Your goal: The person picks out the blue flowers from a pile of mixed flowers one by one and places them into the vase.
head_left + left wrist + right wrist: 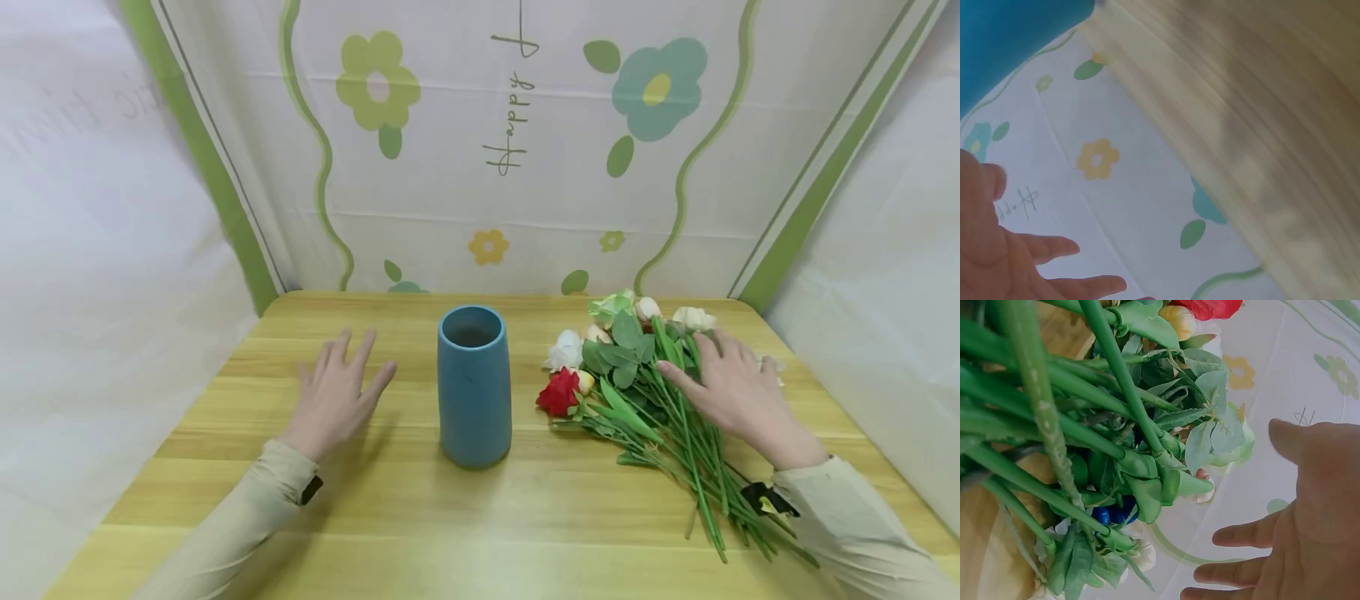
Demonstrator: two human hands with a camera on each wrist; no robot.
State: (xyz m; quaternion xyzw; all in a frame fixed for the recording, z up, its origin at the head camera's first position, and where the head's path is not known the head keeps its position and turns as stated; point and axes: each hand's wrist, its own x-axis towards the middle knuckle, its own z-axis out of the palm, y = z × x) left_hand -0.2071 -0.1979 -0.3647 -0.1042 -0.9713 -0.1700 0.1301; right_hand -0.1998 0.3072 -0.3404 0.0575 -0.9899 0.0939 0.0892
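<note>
A blue vase (476, 400) stands upright at the middle of the table, its mouth facing up. To its right lies a heap of artificial flowers (637, 383), with a red rose (558, 392), white and pale green blooms, and long green stems (1054, 419) pointing toward the front right. My left hand (333, 400) is spread to the left of the vase, apart from it and holding nothing. Over the right side of the flowers is my right hand (738, 392), its fingers spread; the right wrist view shows its palm (1329, 512) apart from the stems.
The wooden table (375, 533) has its far edge against a white cloth backdrop (442, 150) printed with flowers and writing. White cloth also hangs at the left and right sides. Small blue round pieces (1113, 511) show among the leaves in the right wrist view.
</note>
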